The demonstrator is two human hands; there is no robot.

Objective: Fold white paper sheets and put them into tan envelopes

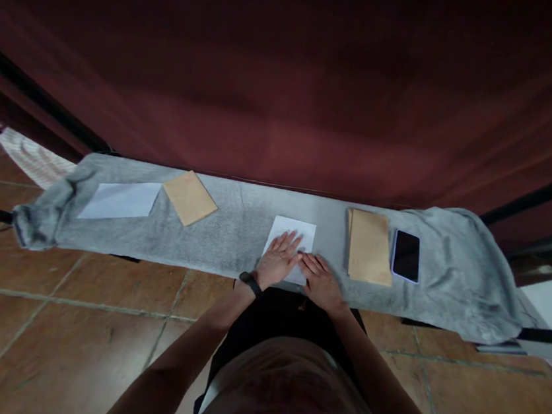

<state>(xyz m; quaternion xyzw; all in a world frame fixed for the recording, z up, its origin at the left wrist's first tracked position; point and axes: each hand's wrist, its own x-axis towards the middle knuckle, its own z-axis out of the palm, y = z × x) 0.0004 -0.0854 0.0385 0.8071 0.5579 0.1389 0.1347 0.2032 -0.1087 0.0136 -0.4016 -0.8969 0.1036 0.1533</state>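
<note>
A white sheet of paper (294, 226), smaller than the one at the left and seemingly folded, lies on the grey cloth in front of me. My left hand (279, 257), with a dark band on its wrist, rests flat on it with fingers spread. Beside it, my right hand (320, 280) lies over the paper's right edge, its fingers stretched out towards the left hand. The fingertips of the right hand come close to the left thumb; whether they touch I cannot tell. Both palms hide much of the paper's lower part.
Brown envelopes (371, 248) lie stacked to the right, next to a phone (406, 256) with a dark screen. At the left are a single brown envelope (190, 198) and white paper (121, 201). Grey cloth (232, 242) covers the narrow table, and a dark red curtain (283, 145) hangs behind.
</note>
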